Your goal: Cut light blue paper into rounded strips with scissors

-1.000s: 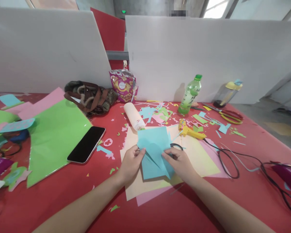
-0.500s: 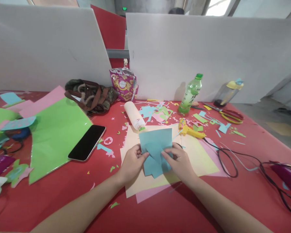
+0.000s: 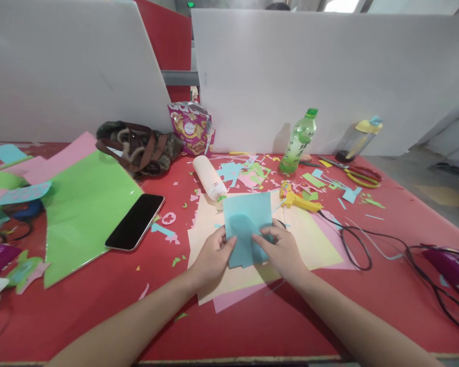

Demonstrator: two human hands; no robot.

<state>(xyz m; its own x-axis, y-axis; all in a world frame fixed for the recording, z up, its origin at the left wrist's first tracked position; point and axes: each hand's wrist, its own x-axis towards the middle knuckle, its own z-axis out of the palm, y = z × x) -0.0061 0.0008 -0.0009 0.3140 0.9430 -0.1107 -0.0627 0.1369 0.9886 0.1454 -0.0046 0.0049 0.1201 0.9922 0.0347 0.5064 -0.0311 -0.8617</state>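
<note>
A piece of light blue paper [image 3: 248, 209] is held upright between my two hands, with folded or layered parts on its near side. My left hand [image 3: 214, 255] pinches its left edge between thumb and fingers. On the right edge, my right hand [image 3: 281, 250] grips it, the thumb pressing on the front. Beneath the hands lie stacked cream and yellow sheets [image 3: 313, 244] with a pink sheet [image 3: 229, 302] showing at the edge. A white bottle with a green tip [image 3: 208, 177] lies just beyond the paper. To its right rests a yellow glue gun [image 3: 300, 202].
A black-screened phone [image 3: 135, 221] and a green sheet [image 3: 84, 214] lie to the left. Behind are a bag [image 3: 141, 148], a purple snack packet [image 3: 191, 127], a green bottle [image 3: 299, 140] and scissors [image 3: 361, 176]. Paper scraps litter the red table [image 3: 168, 341]. A black cable [image 3: 398, 237] runs right.
The lower flaps of the blue paper have come closer together, making it narrower at the bottom. Both hands still hold its sides. The whole view has shifted slightly.
</note>
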